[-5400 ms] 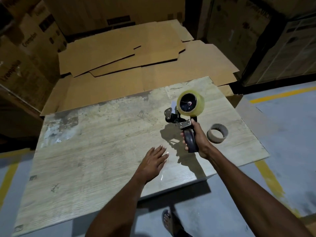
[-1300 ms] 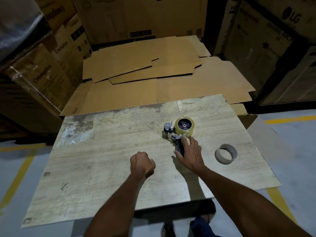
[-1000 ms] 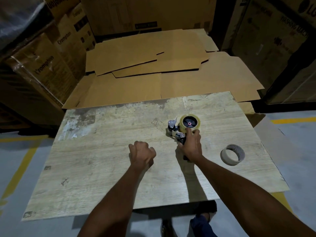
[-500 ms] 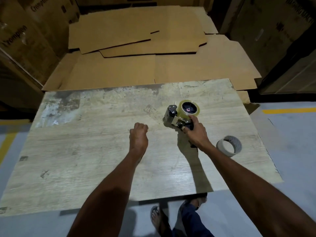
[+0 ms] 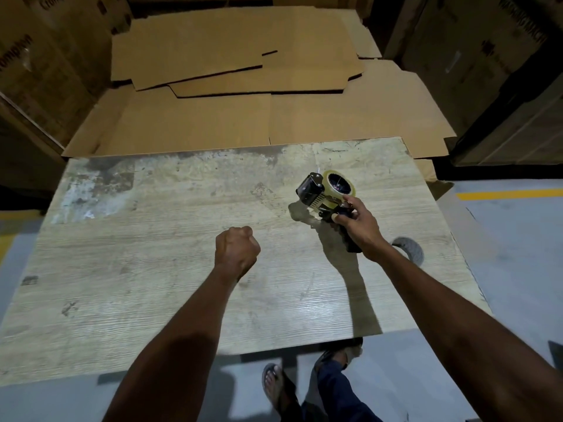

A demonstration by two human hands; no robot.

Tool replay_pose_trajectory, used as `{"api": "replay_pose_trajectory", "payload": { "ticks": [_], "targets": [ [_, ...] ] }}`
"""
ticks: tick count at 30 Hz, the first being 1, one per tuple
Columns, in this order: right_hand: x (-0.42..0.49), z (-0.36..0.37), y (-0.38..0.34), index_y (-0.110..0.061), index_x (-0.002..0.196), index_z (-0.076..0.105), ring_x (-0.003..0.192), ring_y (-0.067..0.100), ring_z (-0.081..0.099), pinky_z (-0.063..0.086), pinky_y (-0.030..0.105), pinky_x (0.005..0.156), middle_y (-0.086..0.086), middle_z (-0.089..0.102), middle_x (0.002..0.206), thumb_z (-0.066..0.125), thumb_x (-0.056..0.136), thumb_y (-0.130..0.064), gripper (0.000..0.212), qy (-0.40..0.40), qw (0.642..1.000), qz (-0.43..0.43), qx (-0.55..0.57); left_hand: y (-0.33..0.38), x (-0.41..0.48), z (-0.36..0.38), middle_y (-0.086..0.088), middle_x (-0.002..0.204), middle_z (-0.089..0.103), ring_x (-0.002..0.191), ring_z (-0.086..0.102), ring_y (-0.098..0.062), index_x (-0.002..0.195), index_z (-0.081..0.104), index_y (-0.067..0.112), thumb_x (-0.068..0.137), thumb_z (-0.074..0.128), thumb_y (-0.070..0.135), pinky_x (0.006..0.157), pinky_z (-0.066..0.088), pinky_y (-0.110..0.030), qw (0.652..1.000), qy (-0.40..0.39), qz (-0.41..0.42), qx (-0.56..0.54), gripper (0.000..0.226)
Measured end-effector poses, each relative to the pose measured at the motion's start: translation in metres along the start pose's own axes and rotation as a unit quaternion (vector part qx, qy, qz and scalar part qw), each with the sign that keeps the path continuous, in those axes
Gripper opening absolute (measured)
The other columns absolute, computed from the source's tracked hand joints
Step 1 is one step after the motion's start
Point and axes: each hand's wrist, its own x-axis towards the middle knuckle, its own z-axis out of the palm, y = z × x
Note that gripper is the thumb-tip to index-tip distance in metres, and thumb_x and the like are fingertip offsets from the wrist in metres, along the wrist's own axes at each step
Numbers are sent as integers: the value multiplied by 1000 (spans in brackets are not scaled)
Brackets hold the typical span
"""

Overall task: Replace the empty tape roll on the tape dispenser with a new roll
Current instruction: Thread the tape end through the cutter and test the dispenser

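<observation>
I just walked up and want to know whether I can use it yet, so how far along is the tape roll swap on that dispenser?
Mostly done, it seems. A full clear roll sits on the tape dispenser, and the empty core lies aside on the table. The right hand grips the dispenser's handle; the left hand is a fist, holding nothing visible. Whether the tape is threaded through the front cannot be told.

Bare forearms, dark trousers, sandals
</observation>
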Motion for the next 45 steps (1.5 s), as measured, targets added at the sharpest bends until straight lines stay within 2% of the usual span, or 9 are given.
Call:
{"api": "replay_pose_trajectory", "payload": {
  "ticks": [4,9,15,22,27,33,39,42,45],
  "targets": [
    [-3,-5,6,-42,140,54,115,20,64,56,43,100,2,61,135,74,91,-18,58,-13,1000,0,12,3,6,-7,-12,67,66,62,61,-31,66,53,16,85,50,10,64,44,-30,1000,-14,-11,4,20],
    [-8,-6,10,-48,135,55,118,21,60,56,46,100,-2,57,132,75,92,-16,58,-25,1000,1,8,-1,10,-10,-5,70,67,68,68,-27,68,58,16,81,52,12,59,42,-27,996,-63,-28,51,15],
    [-11,-7,14,-55,132,56,112,37,67,58,55,94,9,65,131,77,82,-28,61,-13,1000,8,18,4,10,-7,-9,70,63,69,60,-29,75,61,11,101,34,49,70,44,-34,998,20,-47,-24,54],
    [-15,-9,15,-49,136,56,116,22,62,57,51,98,1,57,137,77,89,-17,60,-21,1000,1,14,38,23,-11,-17,129,62,122,57,-34,124,64,4,94,53,-1,93,49,-45,989,40,11,-145,33],
    [-15,-10,17,-52,131,58,113,28,67,59,53,96,6,61,137,77,89,-16,59,-19,999,8,28,30,16,-19,-14,62,61,59,60,-35,70,64,4,82,54,1,61,42,-30,993,35,-20,-108,16],
    [-19,-8,18,-51,132,56,111,28,67,58,52,96,7,61,135,77,90,-15,59,-21,999,3,29,27,9,-19,-10,62,58,66,60,-31,55,47,11,102,42,29,70,49,-36,997,30,-32,-68,50],
    [-22,-4,19,-46,138,53,111,27,66,60,49,94,8,59,135,78,90,-15,62,-14,999,5,28,34,18,-12,-18,91,67,81,64,-39,117,57,4,111,38,23,65,39,-35,981,38,-31,-189,28],
    [-22,-4,21,-47,139,52,113,28,66,59,48,94,9,60,136,79,89,-18,65,-9,1000,11,19,36,20,-9,-8,115,55,98,54,-21,128,52,7,107,45,6,76,36,-28,957,23,-30,-286,23],
    [-24,1,23,-47,140,51,113,25,63,58,42,92,6,60,134,81,87,-20,67,0,1000,9,-6,24,26,1,-14,117,54,107,56,-29,120,62,3,92,47,-13,79,40,-29,955,18,-33,-294,36]
  ]
}}
